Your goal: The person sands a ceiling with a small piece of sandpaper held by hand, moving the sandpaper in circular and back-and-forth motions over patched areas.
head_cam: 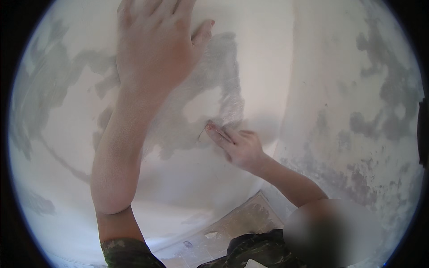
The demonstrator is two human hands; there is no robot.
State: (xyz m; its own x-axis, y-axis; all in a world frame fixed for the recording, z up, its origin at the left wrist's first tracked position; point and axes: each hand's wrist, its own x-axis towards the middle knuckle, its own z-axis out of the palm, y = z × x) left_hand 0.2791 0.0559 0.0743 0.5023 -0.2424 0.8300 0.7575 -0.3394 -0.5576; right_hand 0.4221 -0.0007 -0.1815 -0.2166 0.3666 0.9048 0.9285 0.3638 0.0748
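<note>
Across a patchy plastered wall [214,187], my left hand [156,50] reaches up with its back towards me and its thumb out to the side. The top of the picture cuts off its fingertips, and its palm side is hidden. Lower and to the right, my right hand [239,145] is beside a grey patch [231,83], its extended fingers close together and pointing up and left. A thin dark curved line [202,132] shows at those fingertips; whether it is a held strand or a mark on the wall is unclear.
A second wall [321,100] with grey blotches meets the first at a corner on the right. Below is a tiled floor [214,246] with a pale scrap [211,235] on it. A blurred round area [331,231] hides the lower right.
</note>
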